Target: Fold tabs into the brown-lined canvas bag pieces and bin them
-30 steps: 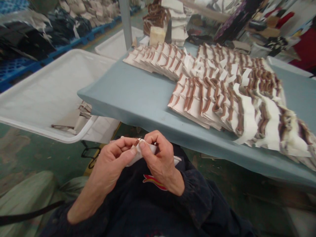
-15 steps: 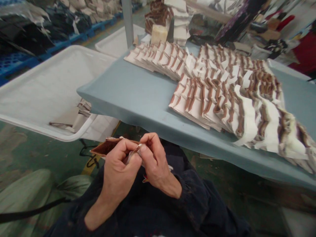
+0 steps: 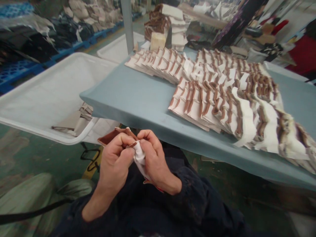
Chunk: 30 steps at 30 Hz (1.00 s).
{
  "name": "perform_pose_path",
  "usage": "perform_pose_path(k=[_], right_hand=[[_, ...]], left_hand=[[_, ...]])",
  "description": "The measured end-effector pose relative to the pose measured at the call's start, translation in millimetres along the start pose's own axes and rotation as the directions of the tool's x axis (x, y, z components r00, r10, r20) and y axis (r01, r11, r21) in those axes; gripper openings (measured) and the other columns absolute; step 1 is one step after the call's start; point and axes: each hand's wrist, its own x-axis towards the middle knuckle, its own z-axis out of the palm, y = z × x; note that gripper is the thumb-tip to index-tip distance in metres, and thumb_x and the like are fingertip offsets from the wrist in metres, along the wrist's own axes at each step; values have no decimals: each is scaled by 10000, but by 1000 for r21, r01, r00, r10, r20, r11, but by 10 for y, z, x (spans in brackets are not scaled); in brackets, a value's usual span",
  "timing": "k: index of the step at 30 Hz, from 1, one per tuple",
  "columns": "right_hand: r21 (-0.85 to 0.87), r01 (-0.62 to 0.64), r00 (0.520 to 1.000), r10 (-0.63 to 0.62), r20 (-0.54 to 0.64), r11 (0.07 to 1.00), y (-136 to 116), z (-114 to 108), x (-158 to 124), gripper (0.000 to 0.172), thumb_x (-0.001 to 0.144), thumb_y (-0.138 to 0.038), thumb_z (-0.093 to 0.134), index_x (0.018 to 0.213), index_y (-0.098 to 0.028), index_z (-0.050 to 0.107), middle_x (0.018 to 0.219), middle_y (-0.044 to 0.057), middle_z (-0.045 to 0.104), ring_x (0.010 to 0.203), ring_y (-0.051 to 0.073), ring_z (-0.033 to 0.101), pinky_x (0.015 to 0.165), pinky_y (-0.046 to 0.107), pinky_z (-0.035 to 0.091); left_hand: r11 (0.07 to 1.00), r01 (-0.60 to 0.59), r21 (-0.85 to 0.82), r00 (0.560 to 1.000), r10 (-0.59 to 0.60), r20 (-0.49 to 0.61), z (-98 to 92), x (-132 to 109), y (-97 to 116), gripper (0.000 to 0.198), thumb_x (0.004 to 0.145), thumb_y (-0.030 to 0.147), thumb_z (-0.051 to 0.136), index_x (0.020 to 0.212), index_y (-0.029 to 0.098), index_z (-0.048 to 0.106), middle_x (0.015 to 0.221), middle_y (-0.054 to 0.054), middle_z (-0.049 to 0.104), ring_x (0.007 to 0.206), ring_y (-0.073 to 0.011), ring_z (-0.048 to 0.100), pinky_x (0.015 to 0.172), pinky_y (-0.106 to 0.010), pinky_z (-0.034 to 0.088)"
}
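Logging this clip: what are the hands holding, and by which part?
Left hand and right hand both pinch one small brown-and-white fabric piece, fingertips meeting near its middle.

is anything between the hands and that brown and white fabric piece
Nothing visible does. The left hand and the right hand both pinch the fabric piece directly with bare fingers. The table stands beyond the hands, not between them and the piece.

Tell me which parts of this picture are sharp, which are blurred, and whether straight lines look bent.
Head view: the left hand, right hand and cloth piece are fairly sharp; the stacked pieces smear toward the right edge; the table edge bows, as from a wide lens; light is soft, without glare or hard shadows.
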Motion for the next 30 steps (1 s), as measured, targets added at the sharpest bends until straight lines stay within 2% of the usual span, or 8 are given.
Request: perform_pose_path(k=[4, 8, 11, 13, 19, 22, 25, 30], right_hand=[[-143, 26, 987, -3, 161, 989, -185, -366, 109, 213, 1022, -433, 671, 1073, -233, 620, 877, -27, 642, 720, 139, 550, 658, 272, 465], [-326, 323, 926, -225, 302, 889, -522, -639, 153, 211, 1104, -425, 662, 1173, -226, 679, 1140, 66, 788, 1041, 201, 727, 967, 356, 582], [-396, 542, 797, -305, 522, 741, -776, -636, 185, 299, 1105, -434, 681, 1329, -236, 688, 1361, 108, 794, 1270, 264, 737, 1128, 425, 563], [-402, 645, 702, -295, 648, 650, -871, -580, 247, 358, 1061, -477, 734, 1334, -249, 690, 1361, 103, 802, 1256, 270, 748, 1119, 416, 570], [-353, 873, 462, -336, 821, 336, -885, -500, 471, 374, 1017, -561, 766, 889, -222, 675, 806, 11, 714, 843, 209, 649, 984, 419, 504], [-380, 869, 462, -244, 853, 316, -895, -510, 473, 458, 1054, -537, 713, 747, -228, 571, 699, -26, 587, 737, 170, 558, 807, 342, 437], [-427, 781, 538, -143, 831, 456, -914, -526, 442, 461, 1062, -490, 705, 725, -228, 529, 659, -66, 479, 610, 119, 436, 636, 284, 322], [-479, 644, 636, -69, 769, 597, -918, -556, 405, 379, 1038, -385, 687, 724, -222, 553, 649, -64, 476, 579, 103, 413, 591, 265, 286]], left_hand=[[992, 68, -107, 981, -47, 189, -228, 167, 110, 59, 891, 232, 735, 837, 220, 756, 871, 2, 719, 736, -156, 613, 648, -241, 493], [996, 83, -35, 953, -69, 295, -318, 238, 356, 86, 884, 279, 789, 827, 216, 800, 847, -12, 769, 719, -162, 660, 629, -224, 503], [997, 53, 52, 944, -67, 322, -308, 251, 540, 95, 874, 305, 780, 818, 234, 810, 791, -2, 768, 687, -168, 669, 605, -221, 516], [994, 1, 113, 941, -39, 335, -305, 243, 644, 117, 877, 308, 748, 805, 245, 817, 741, 6, 757, 663, -169, 663, 591, -221, 517], [937, -185, 295, 933, 74, 352, -335, 166, 868, 202, 884, 248, 647, 773, 262, 815, 718, 30, 776, 645, -155, 704, 585, -201, 522], [910, -236, 341, 926, 104, 364, -305, 144, 919, 240, 892, 200, 614, 769, 269, 808, 679, 56, 767, 600, -135, 702, 566, -178, 518], [879, -296, 372, 920, 159, 358, -266, 148, 892, 244, 898, 170, 601, 792, 273, 795, 680, 70, 777, 574, -127, 718, 542, -163, 520], [841, -414, 348, 891, 296, 345, -264, 160, 726, 200, 928, 153, 641, 875, 283, 783, 682, 72, 760, 545, -125, 706, 523, -163, 518]])
